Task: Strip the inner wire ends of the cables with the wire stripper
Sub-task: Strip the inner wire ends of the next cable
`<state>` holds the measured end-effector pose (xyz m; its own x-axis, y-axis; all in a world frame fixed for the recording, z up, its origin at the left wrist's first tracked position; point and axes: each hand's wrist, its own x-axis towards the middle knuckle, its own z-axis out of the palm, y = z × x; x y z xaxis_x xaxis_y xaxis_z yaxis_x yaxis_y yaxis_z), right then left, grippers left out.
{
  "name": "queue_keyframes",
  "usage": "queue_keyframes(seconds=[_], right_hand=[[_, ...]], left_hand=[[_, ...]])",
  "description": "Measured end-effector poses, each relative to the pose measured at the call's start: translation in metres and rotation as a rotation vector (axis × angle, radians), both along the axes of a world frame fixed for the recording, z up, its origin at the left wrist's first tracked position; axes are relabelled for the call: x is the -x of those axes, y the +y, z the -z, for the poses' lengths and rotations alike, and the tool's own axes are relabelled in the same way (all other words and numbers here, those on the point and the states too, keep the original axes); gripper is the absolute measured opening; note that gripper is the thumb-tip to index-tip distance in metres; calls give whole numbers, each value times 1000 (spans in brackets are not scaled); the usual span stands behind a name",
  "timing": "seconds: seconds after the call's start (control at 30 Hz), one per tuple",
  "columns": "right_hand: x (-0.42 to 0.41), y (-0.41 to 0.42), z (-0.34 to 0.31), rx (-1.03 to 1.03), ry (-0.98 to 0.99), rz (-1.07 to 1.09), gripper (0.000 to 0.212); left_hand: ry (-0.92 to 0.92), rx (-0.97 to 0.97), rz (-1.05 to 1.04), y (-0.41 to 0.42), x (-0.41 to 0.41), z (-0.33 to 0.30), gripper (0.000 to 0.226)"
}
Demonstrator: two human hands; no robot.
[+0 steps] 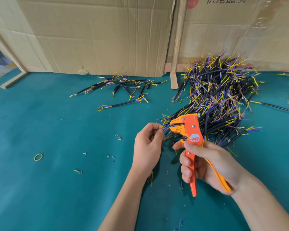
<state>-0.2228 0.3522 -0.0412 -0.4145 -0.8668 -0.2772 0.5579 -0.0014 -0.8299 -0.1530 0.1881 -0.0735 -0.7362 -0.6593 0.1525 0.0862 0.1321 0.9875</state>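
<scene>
My right hand (208, 164) grips the handles of an orange wire stripper (188, 130), its yellow-orange jaws pointing left. My left hand (148, 145) pinches the coloured inner wires of a cable (165, 127), whose ends reach into the stripper's jaws. The cable's black sheath runs down behind my left hand, and a yellow wire end (151, 179) shows below the wrist. A big heap of black cables with yellow, blue and purple inner wires (220, 97) lies just behind the tool.
A smaller scatter of cables (123, 87) lies at the back centre on the teal table (40, 189). A yellow rubber band (38, 157), a ring terminal (78, 171) and insulation scraps (118, 137) dot the surface. Cardboard sheets (98, 34) and a wooden strip (176, 52) stand behind.
</scene>
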Motion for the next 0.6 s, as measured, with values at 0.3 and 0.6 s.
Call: queue_keyframes(seconds=[0.3, 0.6], right_hand=[[0, 0, 1, -6, -6, -9, 38], [-3, 0, 1, -6, -29, 17, 40]], left_hand=[[-1, 14, -7, 0, 0, 1, 11], [-4, 9, -8, -1, 0, 2, 11]])
